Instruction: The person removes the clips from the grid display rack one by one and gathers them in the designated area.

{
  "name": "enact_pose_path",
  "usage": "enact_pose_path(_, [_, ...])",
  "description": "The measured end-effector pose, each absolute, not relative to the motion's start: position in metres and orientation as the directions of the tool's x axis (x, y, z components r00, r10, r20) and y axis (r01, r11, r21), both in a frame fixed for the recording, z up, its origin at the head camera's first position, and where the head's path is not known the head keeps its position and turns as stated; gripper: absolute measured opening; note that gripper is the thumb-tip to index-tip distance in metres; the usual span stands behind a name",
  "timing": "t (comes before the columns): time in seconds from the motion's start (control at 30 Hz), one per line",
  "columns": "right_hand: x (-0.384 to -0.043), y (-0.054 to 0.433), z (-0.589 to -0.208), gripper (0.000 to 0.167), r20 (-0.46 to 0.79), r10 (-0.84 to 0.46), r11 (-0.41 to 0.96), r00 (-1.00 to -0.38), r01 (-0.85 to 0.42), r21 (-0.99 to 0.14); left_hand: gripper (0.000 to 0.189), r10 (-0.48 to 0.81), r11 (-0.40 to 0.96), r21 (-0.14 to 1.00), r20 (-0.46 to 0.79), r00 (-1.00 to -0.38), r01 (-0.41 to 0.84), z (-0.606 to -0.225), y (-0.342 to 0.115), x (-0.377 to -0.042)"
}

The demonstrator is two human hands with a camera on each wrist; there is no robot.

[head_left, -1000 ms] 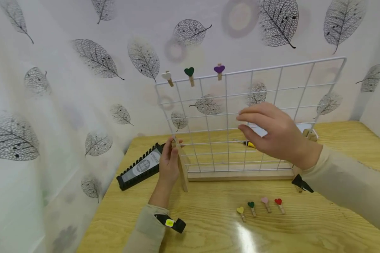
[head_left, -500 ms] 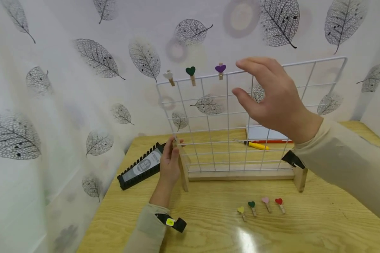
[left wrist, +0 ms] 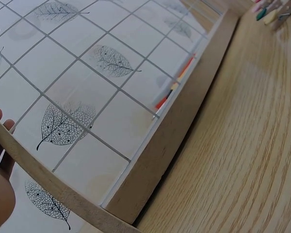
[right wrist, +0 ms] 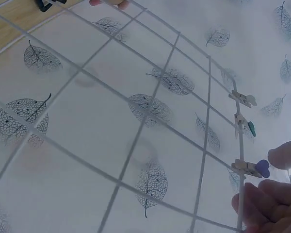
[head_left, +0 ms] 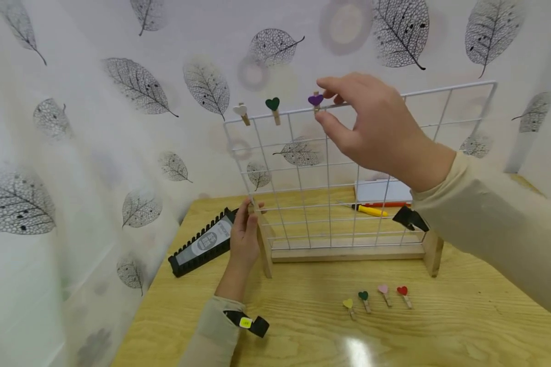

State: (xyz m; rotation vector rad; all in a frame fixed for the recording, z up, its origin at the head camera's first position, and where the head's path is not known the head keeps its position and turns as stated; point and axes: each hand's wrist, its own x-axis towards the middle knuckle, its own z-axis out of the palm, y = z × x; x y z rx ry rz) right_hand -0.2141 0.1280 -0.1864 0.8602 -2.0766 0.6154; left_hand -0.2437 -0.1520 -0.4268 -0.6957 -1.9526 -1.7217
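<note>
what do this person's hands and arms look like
The left hand and right hand are bare. The left sleeve and right sleeve are beige and reach the wrists; the left bears a black strap with a yellow label, its marking too small to read; a black band shows on the right.

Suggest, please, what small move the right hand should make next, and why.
It would probably be best to close the right hand gently on the purple heart clothespin: the hand curves beside it without clearly pinching it, and the left hand holds the wooden side post, which may steady the wire grid.
</note>
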Motion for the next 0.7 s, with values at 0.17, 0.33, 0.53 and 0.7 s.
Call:
enact_pose_path(0.17, [-0.212,0.125,-0.172,0.028,0.745,-0.369,0.689,-0.556,-0.702,-0.182,0.052,0.075,0.083,0.767,0.632,-0.771,0.637,-0.427,-0.151,-0.243])
enact_pose_path(0.33, [-0.213,0.124,-0.171,0.016,0.767,-0.365,0.663,-0.527,-0.725,-0.183,0.051,0.08,0.07,0.774,0.624,-0.777,0.629,-0.427,-0.153,-0.244])
enact_pose_path(0.53, [-0.218,0.127,-0.18,0.012,0.838,-0.371,0.593,-0.399,-0.796,-0.117,0.047,0.095,0.043,0.791,0.604,-0.791,0.61,-0.427,-0.153,-0.243])
enact_pose_path(0.7, [-0.223,0.129,-0.183,0.01,0.876,-0.336,0.567,-0.347,-0.817,-0.106,0.039,0.1,0.022,0.788,0.61,-0.786,0.615,-0.427,-0.153,-0.244])
